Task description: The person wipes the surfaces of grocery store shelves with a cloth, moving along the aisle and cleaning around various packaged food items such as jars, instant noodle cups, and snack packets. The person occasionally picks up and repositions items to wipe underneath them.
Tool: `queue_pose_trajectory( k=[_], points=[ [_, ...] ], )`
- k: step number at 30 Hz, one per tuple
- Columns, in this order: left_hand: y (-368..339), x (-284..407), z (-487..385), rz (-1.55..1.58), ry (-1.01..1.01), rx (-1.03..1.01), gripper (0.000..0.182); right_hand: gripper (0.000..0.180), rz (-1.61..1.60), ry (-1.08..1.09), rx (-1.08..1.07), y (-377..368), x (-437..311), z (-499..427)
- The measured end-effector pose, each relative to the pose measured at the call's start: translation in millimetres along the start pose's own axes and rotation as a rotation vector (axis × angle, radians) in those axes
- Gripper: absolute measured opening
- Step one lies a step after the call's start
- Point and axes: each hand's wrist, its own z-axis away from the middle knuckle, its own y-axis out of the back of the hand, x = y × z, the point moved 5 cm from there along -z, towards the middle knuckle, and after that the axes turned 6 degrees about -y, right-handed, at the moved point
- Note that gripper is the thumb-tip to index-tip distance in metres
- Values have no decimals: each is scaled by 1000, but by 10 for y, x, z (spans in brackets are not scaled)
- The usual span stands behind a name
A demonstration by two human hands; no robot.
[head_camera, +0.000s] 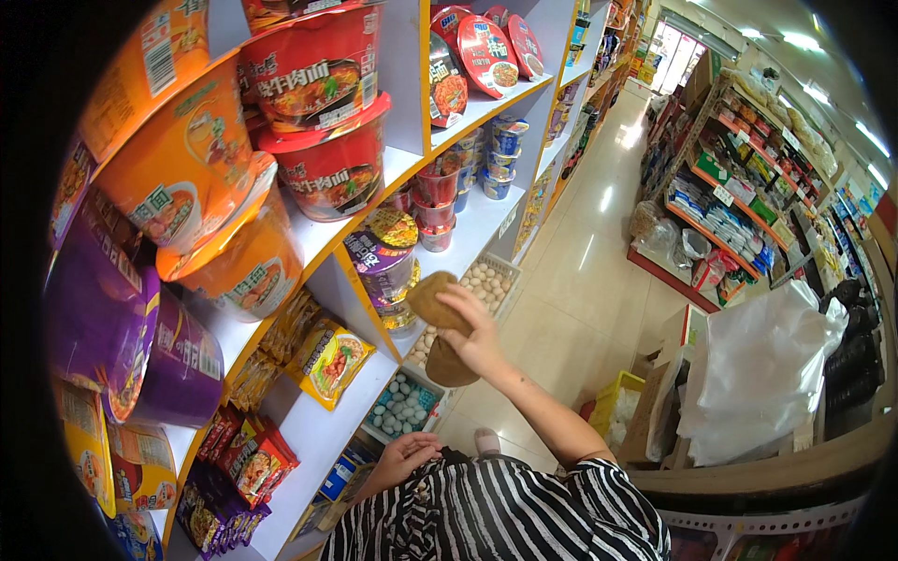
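Note:
My right hand (pixel 471 331) grips a brown cloth (pixel 440 303), with part of it hanging below the fingers. It is held out over crates of eggs, beside the lower shelves. Behind it, a crate of light brown eggs (pixel 491 280) is partly covered. Nearer to me is a crate of pale bluish eggs (pixel 401 407). My left hand (pixel 408 454) rests low by my waist, fingers bent and close together, next to the striped shirt (pixel 491 508). Its palm is hidden. Purple-lidded noodle bowls (pixel 382 256) stand on the shelf just left of the cloth.
Large orange (pixel 189 154), red (pixel 323 168) and purple noodle tubs (pixel 179 357) crowd the left shelves. Noodle packets (pixel 330 361) lie on the shelf below. To my right are clear plastic bags (pixel 751 379), a yellow crate (pixel 617 403) and a stocked rack (pixel 729 189) across the tiled aisle (pixel 561 280).

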Motion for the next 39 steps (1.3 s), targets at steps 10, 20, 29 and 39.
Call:
queue_pose_trajectory(
  k=[10,20,29,39],
  points=[
    [-294,113,-936,-8,68,70,32,64,146,598,276,627,-442,-1753],
    [-688,92,-2007,46,115,76,33,54,-190,-250,-251,519,2317,-1097],
    [-720,-9,-2603,40,153,152,32,51,-52,-314,-213,948,2811,-1313],
    [-482,143,-3506,24,182,90,30,52,287,-114,-286,812,2942,-2043]
  ],
)
